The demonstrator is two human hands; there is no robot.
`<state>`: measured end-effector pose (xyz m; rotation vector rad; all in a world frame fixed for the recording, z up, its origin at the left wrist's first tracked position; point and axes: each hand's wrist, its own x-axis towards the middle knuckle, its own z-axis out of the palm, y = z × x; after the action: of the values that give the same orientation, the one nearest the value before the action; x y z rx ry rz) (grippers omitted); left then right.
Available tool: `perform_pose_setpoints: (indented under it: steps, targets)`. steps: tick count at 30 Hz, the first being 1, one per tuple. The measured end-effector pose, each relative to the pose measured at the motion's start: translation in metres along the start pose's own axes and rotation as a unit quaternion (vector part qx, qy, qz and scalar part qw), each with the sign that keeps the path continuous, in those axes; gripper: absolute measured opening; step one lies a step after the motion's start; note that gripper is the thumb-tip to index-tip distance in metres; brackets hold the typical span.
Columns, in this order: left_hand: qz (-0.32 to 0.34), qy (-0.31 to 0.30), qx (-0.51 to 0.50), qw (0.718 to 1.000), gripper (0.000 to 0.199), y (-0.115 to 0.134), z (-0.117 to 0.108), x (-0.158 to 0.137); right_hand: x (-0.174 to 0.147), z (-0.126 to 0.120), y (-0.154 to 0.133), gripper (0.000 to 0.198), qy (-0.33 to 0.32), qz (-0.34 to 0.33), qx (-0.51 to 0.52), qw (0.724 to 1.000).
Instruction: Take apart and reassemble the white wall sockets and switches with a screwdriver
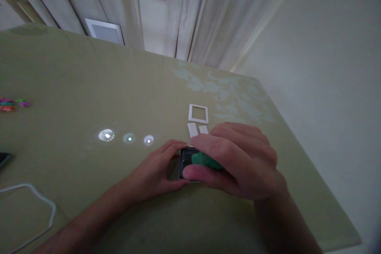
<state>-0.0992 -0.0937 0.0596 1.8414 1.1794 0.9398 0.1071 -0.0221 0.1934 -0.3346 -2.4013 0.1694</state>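
Note:
My left hand [153, 168] grips a small dark square box [185, 159], perhaps a wall-switch body, thumb and fingers at its near and far edges. The box rests on the table with its inner face up. Over its right part, my right hand [241, 158] is closed round a green object [206, 160], whose kind I cannot make out. That hand hides the right side of the box and most of the green object. Just beyond lie a white square frame [199, 122] and two small white flat plates, the left plate [192, 129] and the partly covered right plate [204, 129].
The table [89, 87] has a pale green cover. Small colourful pieces [7, 104], a dark object [4, 158] and a white cable [52, 210] lie at its left. A wall [333, 87] runs along the right, and curtains [190, 12] hang behind.

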Motion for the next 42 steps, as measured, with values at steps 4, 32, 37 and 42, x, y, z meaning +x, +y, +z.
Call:
perform_pose_setpoints:
  steps: [4,32,37,42]
  targets:
    - [0.006,-0.031,-0.003,1.0,0.066,-0.002,-0.003,-0.001,0.002,-0.001,-0.003,0.029,-0.003,0.072,0.068,0.995]
    - [0.001,-0.032,0.002,0.999,0.062,0.002,-0.005,0.0,0.003,-0.016,-0.003,0.039,-0.078,0.065,0.13,0.986]
    - [0.017,-0.03,0.007,0.999,0.067,-0.003,-0.003,0.0,0.003,-0.014,-0.005,0.04,-0.066,0.072,0.129,0.987]
    - [0.016,-0.042,0.004,0.999,0.069,-0.003,-0.005,0.0,0.0,-0.012,-0.009,0.059,-0.052,0.118,0.207,0.97]
